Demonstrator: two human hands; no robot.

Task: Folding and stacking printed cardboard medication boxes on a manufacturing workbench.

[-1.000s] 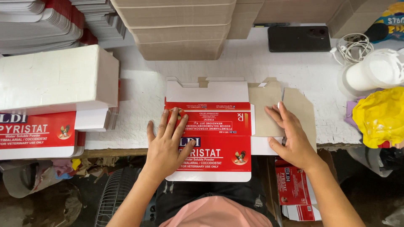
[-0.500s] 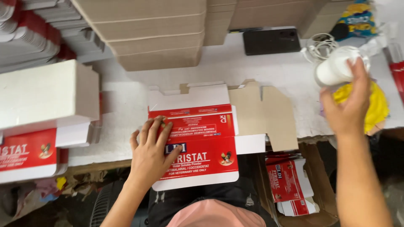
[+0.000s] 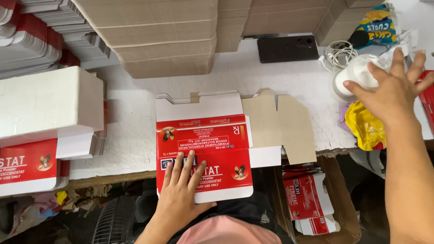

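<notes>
Pressing flat on the lower red panel of the unfolded carton blank (image 3: pixel 203 153), the left hand (image 3: pixel 183 192) lies with fingers spread and grips nothing; the blank sits printed side up at the front of the white counter (image 3: pixel 131 122), its near edge hanging past the counter's lip and its brown flaps (image 3: pixel 280 124) spread out to the right. The right hand (image 3: pixel 393 90) is well away at the far right, fingers splayed loosely over a white tub (image 3: pixel 355 74) — touching its top, it seems, though whether it has any real hold on it I cannot tell; a crumpled yellow wrapper (image 3: pixel 364 126) lies just below the tub, a coil of white cable (image 3: pixel 337 54) just beside it, and a black phone (image 3: pixel 288 48) further left.

Risks, as I judge them: with only one palm on the blank and part of it overhanging, a slight shift of that palm could let the card slide or tip off the edge toward the open box of finished cartons (image 3: pixel 309 199) below; the tub stands close to the counter's right edge among loose clutter, so a careless grab could knock it over or catch the cable; the head is turned toward the right, so the left hand works largely unwatched.
</notes>
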